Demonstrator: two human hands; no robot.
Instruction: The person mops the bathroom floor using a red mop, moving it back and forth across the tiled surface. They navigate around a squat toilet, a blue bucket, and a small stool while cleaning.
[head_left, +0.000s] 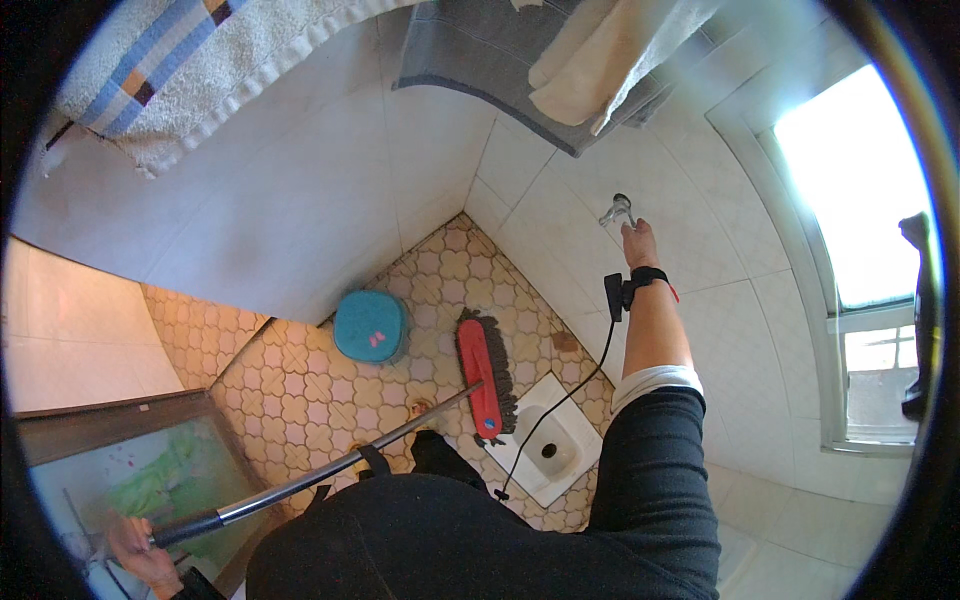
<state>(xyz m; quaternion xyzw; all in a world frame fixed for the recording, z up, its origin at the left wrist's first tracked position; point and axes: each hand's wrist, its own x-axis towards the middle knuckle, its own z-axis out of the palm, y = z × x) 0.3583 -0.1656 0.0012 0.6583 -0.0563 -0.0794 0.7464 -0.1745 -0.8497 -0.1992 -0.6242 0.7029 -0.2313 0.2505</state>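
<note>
My left hand (142, 551) grips the dark end of a mop's metal handle (300, 484) at the lower left. The handle slants up to a red plastic mop head (478, 375) with a grey-brown fringe, which rests on the tiled floor beside the squat toilet (551, 442). At the end of my outstretched arm, my right hand (640, 244) has its fingers on a chrome wall tap (616, 210). The fingers partly hide the tap's lever, and no water can be made out. A black strap with a cabled device (616, 296) sits at my right wrist.
A blue stool (369, 326) stands near the left wall. Grey towels (465, 64), a cream cloth (577, 67) and a striped towel (180, 67) hang above. A bright window (855, 187) is on the right. A framed door panel (150, 457) lies lower left.
</note>
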